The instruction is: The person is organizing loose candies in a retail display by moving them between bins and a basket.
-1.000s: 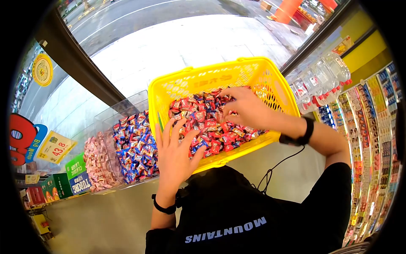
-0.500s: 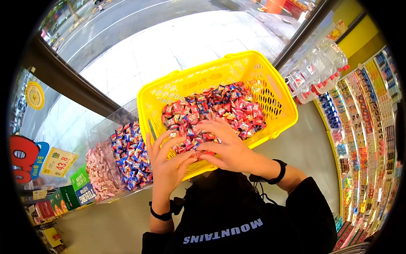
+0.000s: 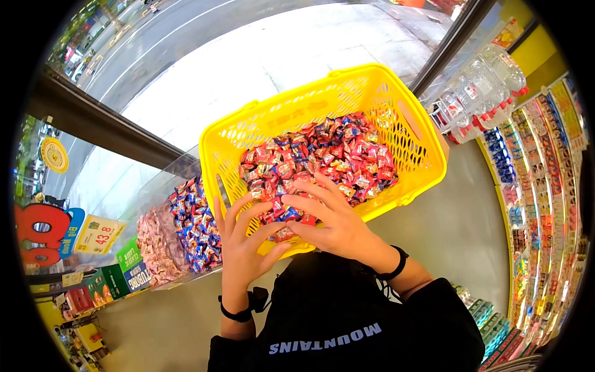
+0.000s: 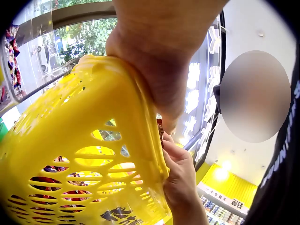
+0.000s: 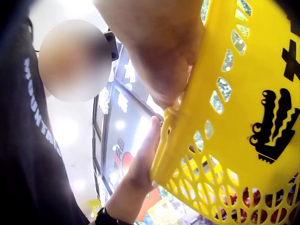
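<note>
A yellow plastic basket (image 3: 427, 167) holds a heap of small wrapped candies (image 3: 347, 164), mostly red, some blue. My left hand (image 3: 242, 239) is at its near left side, fingers bent over the near rim. Facing it, my right hand (image 3: 338, 229) reaches over the same rim from the right. Their fingertips come together at a red wrapped candy (image 3: 283, 234). In the left wrist view its brownish-red wrapper (image 4: 160, 125) shows just above rim height, at the right fingertips. Much of my left fingers is hidden behind the basket in the right wrist view.
Clear bins of blue-wrapped candies (image 3: 197, 223) and pink-wrapped candies (image 3: 160, 245) stand left of the basket. Drink cartons (image 3: 108, 285) and a price sign (image 3: 98, 234) are farther left. Large water bottles (image 3: 480, 93) and stocked shelves (image 3: 545, 204) line the right. Beyond the window lies a pavement (image 3: 279, 53).
My right hand has come from the far right part of the heap to the near rim, beside my left hand. The left fingers have bent inward slightly, towards the right hand.
</note>
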Demonstrator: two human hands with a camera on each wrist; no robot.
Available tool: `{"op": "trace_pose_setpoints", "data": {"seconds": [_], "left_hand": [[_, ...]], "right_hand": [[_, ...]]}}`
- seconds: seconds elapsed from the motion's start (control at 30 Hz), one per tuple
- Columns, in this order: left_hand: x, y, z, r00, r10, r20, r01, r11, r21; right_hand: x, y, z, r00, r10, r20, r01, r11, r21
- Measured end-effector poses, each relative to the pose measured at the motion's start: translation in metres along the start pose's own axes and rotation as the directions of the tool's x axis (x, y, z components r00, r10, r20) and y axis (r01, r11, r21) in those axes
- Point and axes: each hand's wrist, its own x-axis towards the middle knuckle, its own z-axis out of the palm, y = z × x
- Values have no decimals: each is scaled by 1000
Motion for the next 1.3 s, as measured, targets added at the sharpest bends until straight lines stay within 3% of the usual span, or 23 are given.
{"op": "trace_pose_setpoints", "data": {"seconds": [0.33, 0.5, 0.63, 0.73, 0.83, 0.93, 1.07, 1.2, 1.3], "left_hand": [[-7, 5, -11, 996, -88, -22, 87, 995, -58], [-33, -16, -32, 955, -168, -245, 198, 974, 106], [-87, -59, -61, 791, -249, -559, 426, 880, 211], [-139, -81, -84, 635, -296, -714, 685, 642, 344], [-196, -117, -87, 455, -300, -838, 831, 480, 280], [-251, -158, -74, 323, -414, -851, 872, 480, 97], [-278, -191, -50, 386, -493, -780, 875, 465, 139], [-265, -184, -37, 420, -605, -677, 907, 296, 298], [-258, -178, -44, 421, -588, -691, 904, 335, 265]], "right_hand": [[2, -4, -2, 1000, -10, -14, 9, 994, -110], [10, -8, 3, 994, 111, -27, -113, 986, -121], [8, -5, 7, 995, 101, -24, -103, 982, -156], [5, -7, 9, 985, 174, -24, -175, 970, -170], [5, -7, 10, 979, 201, -15, -200, 959, -200], [5, -7, 11, 973, 231, 17, -224, 956, -190], [8, -7, 11, 969, 246, 36, -234, 953, -192], [7, -7, 10, 966, 253, 53, -239, 953, -185], [7, -6, 11, 970, 241, 42, -228, 953, -198]]}}
